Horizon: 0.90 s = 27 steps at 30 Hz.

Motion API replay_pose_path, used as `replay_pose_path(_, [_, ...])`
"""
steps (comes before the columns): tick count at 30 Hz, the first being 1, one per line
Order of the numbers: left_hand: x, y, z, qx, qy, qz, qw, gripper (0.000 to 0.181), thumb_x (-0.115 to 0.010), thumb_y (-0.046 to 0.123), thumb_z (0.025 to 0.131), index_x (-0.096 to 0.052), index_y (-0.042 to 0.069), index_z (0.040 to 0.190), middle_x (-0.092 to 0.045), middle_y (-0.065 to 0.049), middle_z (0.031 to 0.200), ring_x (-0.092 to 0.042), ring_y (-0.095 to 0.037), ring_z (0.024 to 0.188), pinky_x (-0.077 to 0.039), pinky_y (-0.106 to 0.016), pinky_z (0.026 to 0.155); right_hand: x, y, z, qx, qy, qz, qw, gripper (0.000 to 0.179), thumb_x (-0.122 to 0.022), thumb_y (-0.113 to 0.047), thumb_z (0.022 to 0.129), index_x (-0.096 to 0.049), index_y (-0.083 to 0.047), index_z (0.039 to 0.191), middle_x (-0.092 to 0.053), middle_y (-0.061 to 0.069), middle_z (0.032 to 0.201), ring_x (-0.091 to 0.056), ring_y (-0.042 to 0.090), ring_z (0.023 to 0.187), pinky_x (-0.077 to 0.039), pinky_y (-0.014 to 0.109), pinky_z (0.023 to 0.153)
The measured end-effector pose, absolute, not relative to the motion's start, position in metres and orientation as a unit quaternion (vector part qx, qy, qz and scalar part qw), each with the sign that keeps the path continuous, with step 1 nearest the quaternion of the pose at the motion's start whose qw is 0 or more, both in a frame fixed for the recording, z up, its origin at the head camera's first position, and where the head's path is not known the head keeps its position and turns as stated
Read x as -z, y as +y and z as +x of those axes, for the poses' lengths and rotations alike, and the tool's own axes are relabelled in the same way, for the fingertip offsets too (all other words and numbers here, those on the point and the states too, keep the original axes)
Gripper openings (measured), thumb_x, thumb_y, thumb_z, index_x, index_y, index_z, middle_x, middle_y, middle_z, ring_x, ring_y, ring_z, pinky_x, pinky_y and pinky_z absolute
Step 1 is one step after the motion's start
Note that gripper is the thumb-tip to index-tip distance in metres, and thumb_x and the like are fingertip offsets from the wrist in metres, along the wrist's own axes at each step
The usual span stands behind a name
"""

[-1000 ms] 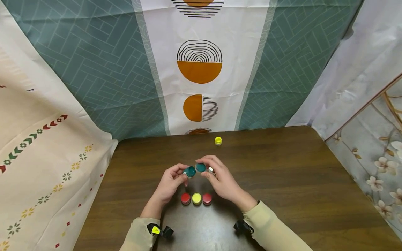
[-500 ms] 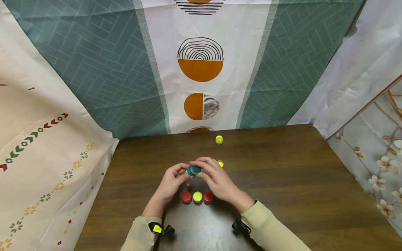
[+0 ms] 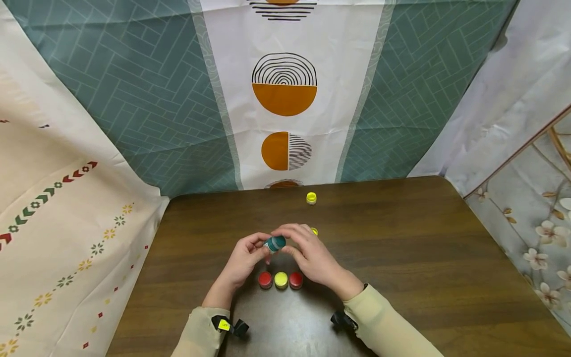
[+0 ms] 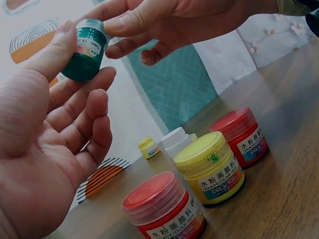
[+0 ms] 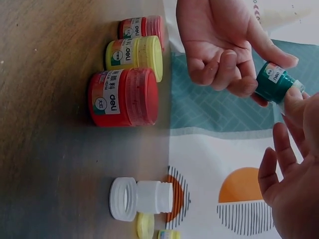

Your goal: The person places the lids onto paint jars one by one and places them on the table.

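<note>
Bright, even light w/ soft glare on the table (image 3: 401, 258); head view bends at edges, wrist views blur up close.

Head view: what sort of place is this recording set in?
Probably a makeshift tabletop recording corner, not a real studio: patterned cloths hang round a dark wooden table, with small paint jars lined up near the hands.

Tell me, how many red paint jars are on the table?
2. One red jar stands left of the yellow jar, the other red jar right of it, all in a row below the hands. More may hide behind the hands.
</note>
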<state>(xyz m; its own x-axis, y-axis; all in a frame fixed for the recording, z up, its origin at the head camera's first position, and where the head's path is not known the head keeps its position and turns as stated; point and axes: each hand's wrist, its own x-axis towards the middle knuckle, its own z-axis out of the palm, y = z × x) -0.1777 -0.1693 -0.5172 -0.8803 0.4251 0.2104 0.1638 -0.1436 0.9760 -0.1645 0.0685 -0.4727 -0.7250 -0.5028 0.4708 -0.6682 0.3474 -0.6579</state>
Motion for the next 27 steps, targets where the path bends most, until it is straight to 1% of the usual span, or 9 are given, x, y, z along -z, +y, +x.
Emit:
replay_pose_path(6, [0.518, -0.170, -0.178, -0.714, 0.655, 0.228, 0.099, 0.035, -0.070, 0.020, 0.106, -0.064, -0.010, 0.122, -0.076, 0.002, 0.099, -0.066, -0.013, 0.082, -0.058, -0.025, 0.074, 0.472, 0.070, -0.165, -0.399, -0.825, 0.382, 0.120, 0.038, -0.073, -0.012, 0.101, -0.068, -0.016, 0.139, -0.065, -0.003, 0.141, -0.057, 0.019, 0.127, -0.049, 0.044, 0.105])
replay_pose_path(10, [0.518, -0.170, -0.178, -0.711, 0.656, 0.233, 0.099, 0.032, -0.068, 0.013, 0.106, -0.063, -0.014, 0.123, -0.075, 0.001, 0.099, -0.066, -0.014, 0.083, -0.059, -0.026, 0.074, 0.470, 0.072, -0.163, -0.368, -0.845, 0.366, 0.128, 0.038, -0.074, -0.024, 0.102, -0.069, -0.018, 0.139, -0.067, -0.004, 0.137, -0.057, 0.018, 0.123, -0.049, 0.044, 0.104])
replay_pose_path(14, [0.515, -0.169, -0.177, -0.710, 0.659, 0.224, 0.103, 0.031, -0.070, 0.006, 0.104, -0.062, -0.015, 0.125, -0.074, 0.000, 0.100, -0.067, -0.015, 0.082, -0.059, -0.026, 0.075, 0.469, 0.072, -0.162, -0.335, -0.870, 0.339, 0.128, 0.037, -0.075, -0.038, 0.101, -0.071, -0.018, 0.131, -0.071, -0.006, 0.123, -0.057, 0.016, 0.116, -0.051, 0.042, 0.100])
replay_pose_path(18, [0.514, -0.168, -0.176, -0.707, 0.661, 0.227, 0.107, 0.036, -0.074, 0.011, 0.102, -0.063, -0.015, 0.125, -0.074, 0.000, 0.100, -0.066, -0.014, 0.081, -0.059, -0.026, 0.075, 0.469, 0.068, -0.163, -0.290, -0.894, 0.311, 0.138, 0.036, -0.072, -0.051, 0.099, -0.072, -0.018, 0.113, -0.069, -0.007, 0.101, -0.056, 0.014, 0.102, -0.052, 0.036, 0.088])
replay_pose_path(21, [0.516, -0.167, -0.175, -0.703, 0.660, 0.241, 0.112, 0.038, -0.076, 0.012, 0.102, -0.063, -0.015, 0.124, -0.074, 0.000, 0.098, -0.066, -0.012, 0.079, -0.059, -0.029, 0.074, 0.468, 0.064, -0.163, -0.249, -0.910, 0.294, 0.153, 0.041, -0.064, -0.058, 0.103, -0.068, -0.020, 0.088, -0.060, -0.008, 0.080, -0.053, 0.014, 0.085, -0.049, 0.033, 0.077])
replay_pose_path(23, [0.517, -0.166, -0.175, -0.699, 0.661, 0.248, 0.114, 0.037, -0.076, 0.010, 0.101, -0.063, -0.015, 0.124, -0.073, 0.001, 0.097, -0.066, -0.011, 0.078, -0.060, -0.030, 0.073, 0.467, 0.062, -0.162, -0.233, -0.917, 0.283, 0.157, 0.051, -0.057, -0.058, 0.107, -0.062, -0.022, 0.072, -0.051, -0.011, 0.067, -0.051, 0.014, 0.076, -0.047, 0.032, 0.072])
replay_pose_path(25, [0.517, -0.165, -0.175, -0.696, 0.662, 0.253, 0.117, 0.034, -0.075, 0.007, 0.101, -0.064, -0.015, 0.124, -0.072, 0.000, 0.097, -0.066, -0.012, 0.078, -0.060, -0.031, 0.073, 0.465, 0.062, -0.161, -0.235, -0.924, 0.260, 0.153, 0.061, -0.051, -0.057, 0.110, -0.056, -0.023, 0.059, -0.041, -0.013, 0.055, -0.050, 0.013, 0.068, -0.047, 0.032, 0.068])
replay_pose_path(26, [0.517, -0.164, -0.175, -0.694, 0.664, 0.253, 0.117, 0.033, -0.075, 0.006, 0.101, -0.064, -0.014, 0.124, -0.072, 0.000, 0.097, -0.066, -0.012, 0.078, -0.060, -0.030, 0.073, 0.464, 0.062, -0.161, -0.242, -0.926, 0.247, 0.150, 0.063, -0.049, -0.056, 0.111, -0.055, -0.025, 0.056, -0.038, -0.014, 0.052, -0.051, 0.013, 0.066, -0.047, 0.031, 0.067])
replay_pose_path(27, [0.517, -0.164, -0.175, -0.693, 0.665, 0.253, 0.115, 0.031, -0.074, 0.005, 0.101, -0.064, -0.014, 0.124, -0.072, 0.000, 0.097, -0.066, -0.013, 0.078, -0.060, -0.030, 0.074, 0.463, 0.063, -0.161, -0.254, -0.926, 0.237, 0.148, 0.064, -0.049, -0.054, 0.112, -0.059, -0.025, 0.056, -0.037, -0.015, 0.050, -0.053, 0.013, 0.065, -0.048, 0.032, 0.066])
